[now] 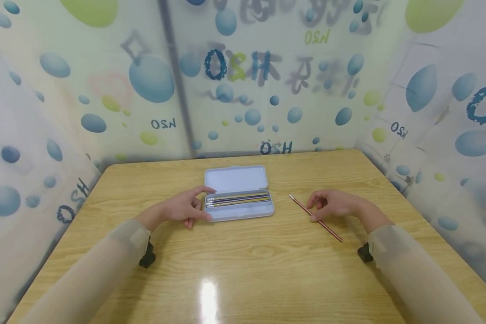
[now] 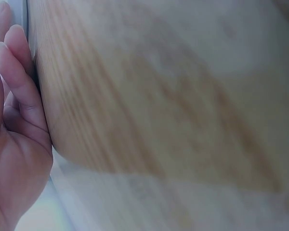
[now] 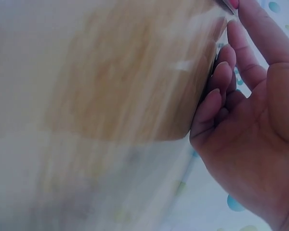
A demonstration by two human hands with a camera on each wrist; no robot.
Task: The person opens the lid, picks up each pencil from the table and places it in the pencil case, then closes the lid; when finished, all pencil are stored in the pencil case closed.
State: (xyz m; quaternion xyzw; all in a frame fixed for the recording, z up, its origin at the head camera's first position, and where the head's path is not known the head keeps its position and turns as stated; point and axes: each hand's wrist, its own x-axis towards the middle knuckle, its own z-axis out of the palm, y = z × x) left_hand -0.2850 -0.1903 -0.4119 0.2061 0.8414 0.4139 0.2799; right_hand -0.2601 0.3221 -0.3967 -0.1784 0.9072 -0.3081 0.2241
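A pale blue pencil case (image 1: 243,215) lies with its lid (image 1: 236,179) folded back. Several striped pencils (image 1: 239,199) lie side by side in its long compartment. My left hand (image 1: 183,208) grips the case's left end, index finger at the hinge-side corner and thumb at the front corner. To the right, a red pencil (image 1: 328,229) with a white tip slants on the table. My right hand (image 1: 335,204) is over it, its thumb touching the pencil's middle and its index finger across from the thumb with a gap between. The right wrist view barely catches the pencil at its top.
The wooden table (image 1: 259,270) carries the case and the loose pencil. Patterned walls (image 1: 243,103) with blue and green dots enclose its back and both sides. A bright reflection shows on the near tabletop.
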